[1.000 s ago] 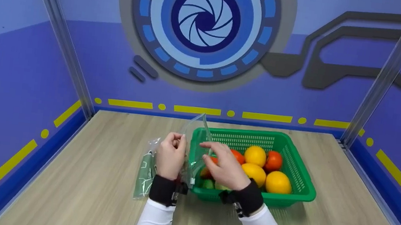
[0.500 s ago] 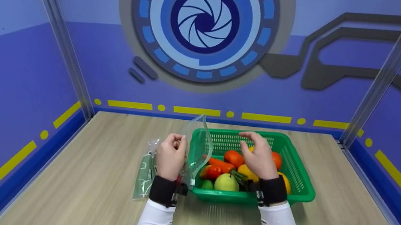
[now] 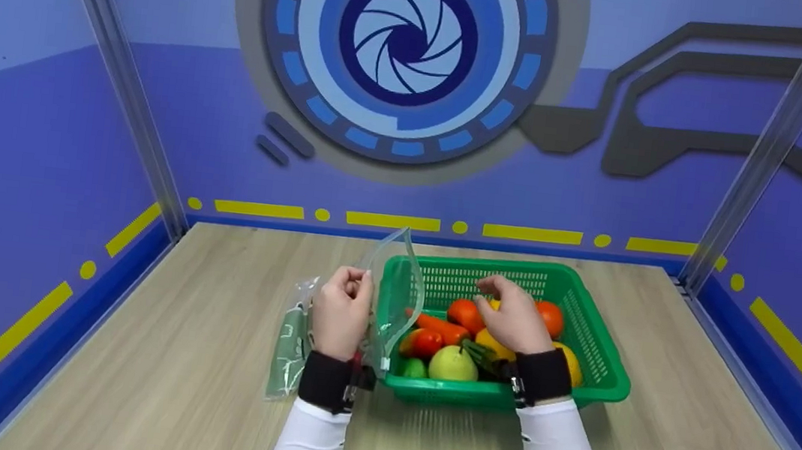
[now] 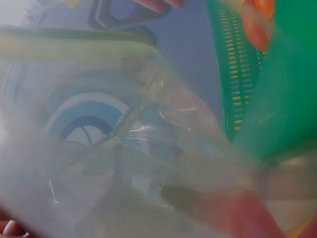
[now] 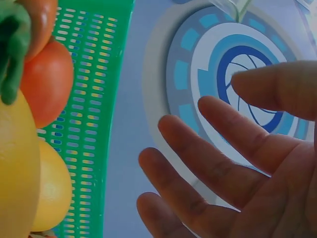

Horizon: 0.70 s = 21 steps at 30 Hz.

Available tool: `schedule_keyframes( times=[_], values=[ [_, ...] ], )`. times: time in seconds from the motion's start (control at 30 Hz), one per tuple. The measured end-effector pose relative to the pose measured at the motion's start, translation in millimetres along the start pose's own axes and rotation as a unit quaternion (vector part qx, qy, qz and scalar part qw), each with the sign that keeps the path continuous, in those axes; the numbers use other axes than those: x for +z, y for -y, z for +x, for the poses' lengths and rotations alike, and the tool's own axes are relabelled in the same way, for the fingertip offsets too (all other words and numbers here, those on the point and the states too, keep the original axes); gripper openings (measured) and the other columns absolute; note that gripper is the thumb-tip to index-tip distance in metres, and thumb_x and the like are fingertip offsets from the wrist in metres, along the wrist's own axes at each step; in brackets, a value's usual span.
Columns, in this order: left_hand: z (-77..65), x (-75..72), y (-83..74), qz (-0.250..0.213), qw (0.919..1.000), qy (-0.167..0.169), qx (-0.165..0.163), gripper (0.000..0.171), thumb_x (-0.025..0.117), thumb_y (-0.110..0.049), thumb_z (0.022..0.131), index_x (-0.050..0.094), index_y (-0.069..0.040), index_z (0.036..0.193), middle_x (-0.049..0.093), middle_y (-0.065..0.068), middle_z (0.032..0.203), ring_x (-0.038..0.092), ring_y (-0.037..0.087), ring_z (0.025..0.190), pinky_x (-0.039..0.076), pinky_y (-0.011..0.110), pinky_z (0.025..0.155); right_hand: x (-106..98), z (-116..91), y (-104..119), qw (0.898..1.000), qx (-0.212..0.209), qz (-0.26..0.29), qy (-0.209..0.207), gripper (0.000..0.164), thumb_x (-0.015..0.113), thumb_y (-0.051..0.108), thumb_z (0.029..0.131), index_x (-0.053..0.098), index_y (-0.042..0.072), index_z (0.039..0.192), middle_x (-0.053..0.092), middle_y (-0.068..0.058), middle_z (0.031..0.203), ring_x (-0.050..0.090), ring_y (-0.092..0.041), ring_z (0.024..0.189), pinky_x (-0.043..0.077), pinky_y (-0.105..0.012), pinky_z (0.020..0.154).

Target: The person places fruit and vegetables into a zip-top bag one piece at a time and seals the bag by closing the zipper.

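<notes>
My left hand (image 3: pixel 341 316) pinches the edge of a clear zip bag (image 3: pixel 401 278), holding it upright with its mouth spread apart. In the left wrist view the clear film (image 4: pixel 99 173) covers most of the frame, and a blurred reddish shape shows low down. My right hand (image 3: pixel 517 320) hovers over the green basket (image 3: pixel 457 391), holding nothing; in the right wrist view its fingers (image 5: pixel 213 163) are spread and slightly bent. Beneath and around it lie a pear (image 3: pixel 453 364), a carrot (image 3: pixel 443 329), a red-orange fruit (image 3: pixel 465 314) and several yellow fruits (image 5: pixel 52 186), partly hidden by the hand.
Left of my left hand, a flat clear package with green inside (image 3: pixel 292 341) lies on the wooden table (image 3: pixel 205 354). A green fruit (image 3: pixel 413 367) sits in the basket's near left corner. Blue printed walls (image 3: pixel 300 183) enclose the back and sides.
My right hand has left the bag's edge and moved right, over the basket, then dipped slightly. The bag's mouth stands wider. My left hand has stayed put with the bag.
</notes>
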<state>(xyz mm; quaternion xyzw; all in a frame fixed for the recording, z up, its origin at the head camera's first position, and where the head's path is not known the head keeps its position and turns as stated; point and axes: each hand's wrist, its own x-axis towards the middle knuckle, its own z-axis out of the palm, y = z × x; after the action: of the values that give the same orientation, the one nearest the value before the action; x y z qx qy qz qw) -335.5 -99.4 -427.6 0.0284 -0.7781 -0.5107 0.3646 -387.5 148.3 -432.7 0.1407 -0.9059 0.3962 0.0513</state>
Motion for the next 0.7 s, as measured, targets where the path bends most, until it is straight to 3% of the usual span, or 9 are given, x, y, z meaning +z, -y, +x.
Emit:
schedule_keyframes(
  times=[0.23,0.47,0.7],
  values=[
    [-1.0,-0.7,-1.0,0.001,1.0,0.001,-0.005,0.014,0.068,-0.011,0.097,0.069,-0.004,0.084,0.046,-0.006,0.061,0.042,0.008,0.054,0.033,0.023,0.053,9,0,2,0.998,0.021,-0.03,0.041,0.033,0.059,0.022,0.103,0.061,0.006,0.133,0.066,-0.018,0.131,0.065,-0.034,0.114,0.053,-0.05,0.097],
    [-1.6,-2.6,0.4,-0.012,0.9998,0.007,-0.013,0.014,0.067,-0.012,0.097,0.069,-0.005,0.085,0.047,-0.005,0.061,0.042,0.005,0.051,0.034,0.022,0.05,21,4,7,0.992,0.033,-0.085,0.086,0.034,0.06,0.021,0.102,0.062,0.004,0.131,0.072,-0.015,0.112,0.063,-0.021,0.081,0.055,-0.039,0.077],
    [0.4,-4.5,0.7,-0.009,0.9998,0.007,-0.013,0.012,0.067,-0.012,0.097,0.071,-0.004,0.088,0.048,-0.005,0.061,0.045,0.007,0.051,0.036,0.022,0.05,33,15,9,0.977,-0.018,-0.166,0.133,0.025,0.062,0.019,0.099,0.067,0.002,0.117,0.073,-0.017,0.11,0.064,-0.025,0.085,0.056,-0.045,0.087]
  ],
)
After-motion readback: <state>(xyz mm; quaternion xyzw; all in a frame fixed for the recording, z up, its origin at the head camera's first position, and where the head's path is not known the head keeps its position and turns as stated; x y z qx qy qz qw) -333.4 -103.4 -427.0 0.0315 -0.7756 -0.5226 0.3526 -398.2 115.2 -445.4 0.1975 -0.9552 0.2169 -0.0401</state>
